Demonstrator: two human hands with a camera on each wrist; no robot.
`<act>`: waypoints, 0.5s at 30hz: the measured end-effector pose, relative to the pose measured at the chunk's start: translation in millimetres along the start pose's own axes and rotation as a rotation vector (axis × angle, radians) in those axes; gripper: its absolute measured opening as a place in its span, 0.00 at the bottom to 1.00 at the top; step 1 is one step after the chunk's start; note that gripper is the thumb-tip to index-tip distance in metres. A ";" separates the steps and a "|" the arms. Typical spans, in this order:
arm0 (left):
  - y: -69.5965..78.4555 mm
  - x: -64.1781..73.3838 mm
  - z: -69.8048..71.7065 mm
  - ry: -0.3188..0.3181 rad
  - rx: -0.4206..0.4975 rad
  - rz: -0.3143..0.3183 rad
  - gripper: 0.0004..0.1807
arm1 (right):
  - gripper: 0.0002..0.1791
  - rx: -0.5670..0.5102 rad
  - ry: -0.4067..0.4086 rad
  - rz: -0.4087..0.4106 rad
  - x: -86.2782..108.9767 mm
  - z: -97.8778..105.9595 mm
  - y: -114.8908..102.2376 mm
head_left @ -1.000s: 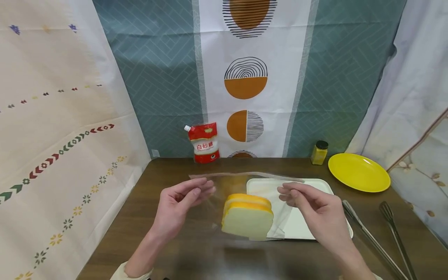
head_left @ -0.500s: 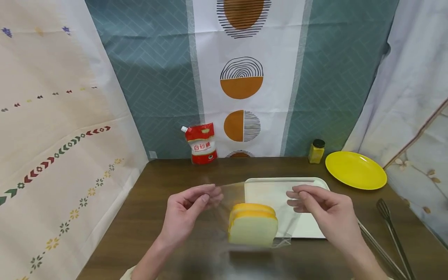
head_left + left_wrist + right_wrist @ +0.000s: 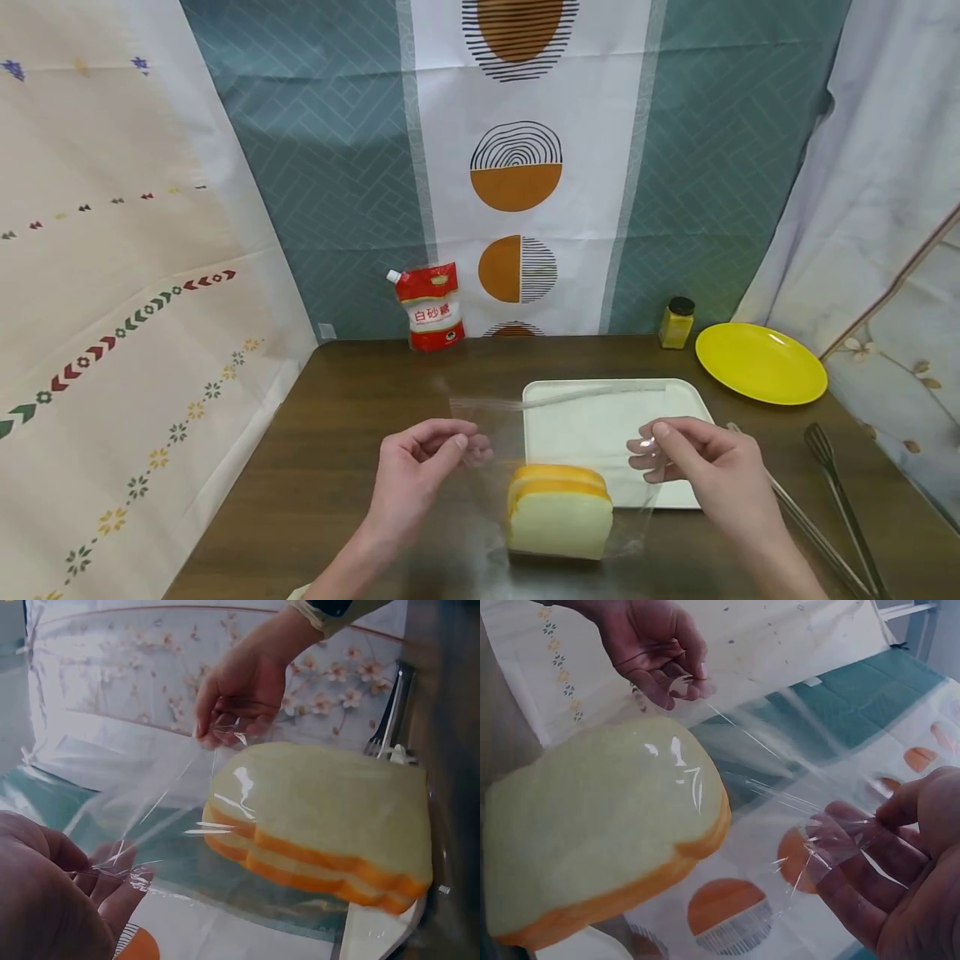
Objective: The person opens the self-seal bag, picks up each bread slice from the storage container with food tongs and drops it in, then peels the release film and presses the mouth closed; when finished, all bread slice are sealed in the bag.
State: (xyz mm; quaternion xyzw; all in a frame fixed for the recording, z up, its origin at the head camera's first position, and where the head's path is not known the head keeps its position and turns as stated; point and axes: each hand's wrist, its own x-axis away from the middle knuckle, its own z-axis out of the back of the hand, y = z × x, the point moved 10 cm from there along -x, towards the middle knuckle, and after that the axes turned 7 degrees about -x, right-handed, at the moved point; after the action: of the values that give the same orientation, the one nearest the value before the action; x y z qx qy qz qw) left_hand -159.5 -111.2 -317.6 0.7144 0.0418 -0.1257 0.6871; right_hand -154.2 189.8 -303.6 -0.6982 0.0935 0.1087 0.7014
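Note:
Two bread slices (image 3: 561,521) with orange crusts stand inside a clear plastic bag (image 3: 480,407), low over the table at the middle of the head view. My left hand (image 3: 420,467) pinches the bag's left side between thumb and fingers. On the other side my right hand (image 3: 708,458) pinches the film the same way. In the left wrist view the clear film stretches between both hands, with the bread slices (image 3: 322,810) hanging beyond it. The right wrist view shows the pale face of the front bread slice (image 3: 600,825) close up, glints of film over it.
A white tray (image 3: 600,433) lies behind the bag. At right are a yellow plate (image 3: 761,364), metal tongs (image 3: 813,533) and a dark-handled whisk-like utensil (image 3: 843,500). A yellow jar (image 3: 677,323) and a red sugar pouch (image 3: 431,307) stand at the table's back edge.
Both hands have come lower and a little to the right in the head view, carrying the bag with the bread slices down towards the table. Both keep their pinch on the film.

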 end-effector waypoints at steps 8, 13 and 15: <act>-15.3 0.7 -2.7 0.073 0.054 0.093 0.13 | 0.11 -0.056 0.066 -0.069 5.5 7.9 15.0; -18.6 1.4 -4.1 0.099 0.066 0.115 0.12 | 0.12 -0.053 0.102 -0.109 6.1 11.6 21.2; -19.2 1.1 -4.6 0.102 0.070 0.110 0.12 | 0.12 -0.060 0.114 -0.120 6.3 12.7 22.3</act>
State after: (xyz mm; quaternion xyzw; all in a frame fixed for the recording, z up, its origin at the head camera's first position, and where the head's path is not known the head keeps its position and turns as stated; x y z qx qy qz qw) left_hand -162.4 -105.8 -336.3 0.7449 0.0330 -0.0526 0.6643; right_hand -154.8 202.7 -326.7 -0.7285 0.0881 0.0291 0.6787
